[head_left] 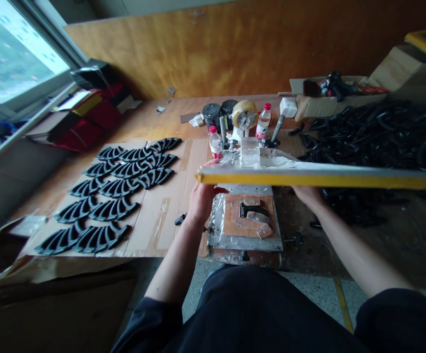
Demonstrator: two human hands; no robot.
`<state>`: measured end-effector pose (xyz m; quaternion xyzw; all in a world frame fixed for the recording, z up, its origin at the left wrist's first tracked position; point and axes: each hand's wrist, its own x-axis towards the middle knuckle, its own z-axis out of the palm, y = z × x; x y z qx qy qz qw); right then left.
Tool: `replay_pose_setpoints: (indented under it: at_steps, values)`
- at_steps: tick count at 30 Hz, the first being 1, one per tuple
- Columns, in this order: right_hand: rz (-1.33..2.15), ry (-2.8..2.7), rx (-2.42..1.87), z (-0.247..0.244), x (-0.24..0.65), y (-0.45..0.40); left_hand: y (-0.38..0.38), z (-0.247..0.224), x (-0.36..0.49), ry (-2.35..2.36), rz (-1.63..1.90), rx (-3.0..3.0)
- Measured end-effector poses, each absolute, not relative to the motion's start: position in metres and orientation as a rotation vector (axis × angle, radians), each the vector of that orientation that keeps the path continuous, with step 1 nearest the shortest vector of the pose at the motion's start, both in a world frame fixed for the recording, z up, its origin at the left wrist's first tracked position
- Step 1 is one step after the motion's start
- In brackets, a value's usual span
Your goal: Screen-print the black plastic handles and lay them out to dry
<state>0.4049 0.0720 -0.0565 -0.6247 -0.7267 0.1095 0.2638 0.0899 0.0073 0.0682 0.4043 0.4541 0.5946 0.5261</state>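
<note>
A long screen-printing frame (pixel 315 180), yellow along its near edge and silver on top, is tilted nearly edge-on across my view. My left hand (pixel 201 198) grips its left end, with fingertips beyond the frame and the thumb below. My right hand (pixel 306 194) reaches behind the frame's lower edge; its fingers are hidden there. Beneath the frame, a small black curved part (pixel 255 212) lies in a holder on the brown board (pixel 231 220) of a metal printing base (pixel 247 243).
Rows of black ribbed parts (pixel 113 211) lie on cardboard (pixel 154 225) at left. A heap of black parts (pixel 378 137) covers the right side. Behind the base stand two red-capped bottles (pixel 264 122) (pixel 214 142), dark tubs (pixel 212 115), a tape roll (pixel 244 115) and metal posts (pixel 278 128).
</note>
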Motion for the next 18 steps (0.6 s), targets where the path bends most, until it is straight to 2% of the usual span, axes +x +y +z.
replay_pose_setpoints:
  at_steps: [3,5,7,9,11,14,16,18]
  values:
    - [0.376,-2.231,-1.505,-0.085,0.357,0.035,0.016,0.072,0.099,1.090,1.444,0.966]
    - [0.358,-2.358,-1.477,-0.090,0.329,0.017,0.004,0.057,0.108,1.172,1.448,0.887]
    - [0.354,-2.353,-1.578,-0.083,0.308,0.002,-0.020,0.030,0.121,1.225,1.213,0.775]
    - [0.384,-2.298,-1.620,-0.073,0.294,-0.012,-0.049,-0.001,0.136,1.193,0.826,0.632]
    - [0.451,-2.308,-1.461,-0.064,0.285,-0.023,-0.072,-0.027,0.144,1.132,0.739,0.487]
    - [0.636,-2.307,-1.203,-0.062,0.294,-0.016,-0.086,-0.049,0.130,1.189,0.862,0.406]
    - [0.655,-2.212,-1.338,-0.071,0.322,0.009,-0.084,-0.057,0.101,1.359,0.954,0.444]
    - [0.487,-2.111,-1.676,-0.086,0.361,0.042,-0.081,-0.065,0.063,1.531,1.054,0.458]
